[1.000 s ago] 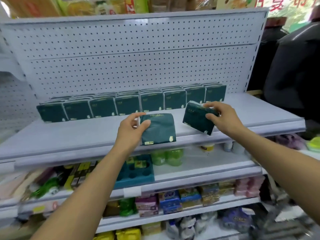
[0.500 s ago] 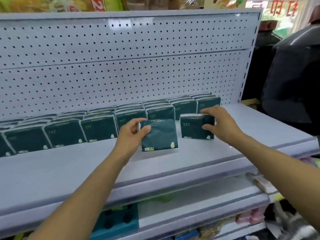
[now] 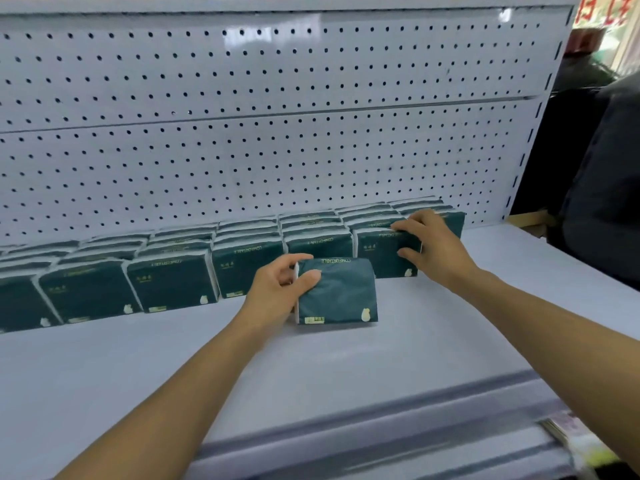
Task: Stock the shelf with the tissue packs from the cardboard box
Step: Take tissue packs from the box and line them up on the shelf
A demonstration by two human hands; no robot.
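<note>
Head cam, looking down at a pale grey shelf (image 3: 346, 368) with a white pegboard back panel (image 3: 277, 133).

Left hand (image 3: 277, 289): clamped on a dark green tissue pack (image 3: 337, 292). Thumb lies across the pack's front face near its upper left corner, the other fingers curl round the left side edge. The pack stands upright on its bottom edge on the shelf, gold lettering along the top, small pale logo at the lower right. It sits in front of the stocked row, apart from it, roughly mid-shelf front to back, not yet pushed in line.

Right hand (image 3: 433, 247): closed on the front pack at the right end of the row (image 3: 384, 254). Fingers hook over the top edge, thumb presses on the front face near the pack's right side. That pack stands on the shelf, touching the packs behind it and just beside its left neighbour.

Stocked row of tissue packs (image 3: 173, 282): same dark green wrap, standing upright several deep against the pegboard, running from the left edge of the shelf to near the right hand. Bare shelf surface right of the row up to the right edge.

Shelf front lip is blurred at the bottom of view. Dark bulky object (image 3: 602, 185) stands past the right end of the unit; cannot tell what it is.
</note>
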